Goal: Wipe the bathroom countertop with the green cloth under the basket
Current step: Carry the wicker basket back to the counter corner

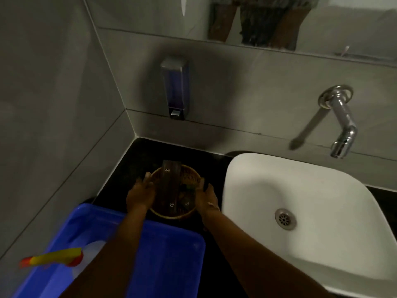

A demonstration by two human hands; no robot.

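A round woven basket [190,176] stands on the black countertop [133,160] in the corner, left of the sink. Dark sachets lie in it, one long packet sticking out over the far rim. My left hand [140,195] grips the basket's left side and my right hand [207,197] grips its right side. A small green patch [190,187] shows at the basket's right inner edge; whether it is the cloth I cannot tell. No green cloth is visible beneath the basket.
A blue plastic tub [171,250] sits at the front left, holding a white bottle with a red and yellow nozzle [53,258]. A white basin [300,201] fills the right side, a chrome tap [341,123] above it. A soap dispenser [175,87] hangs on the wall.
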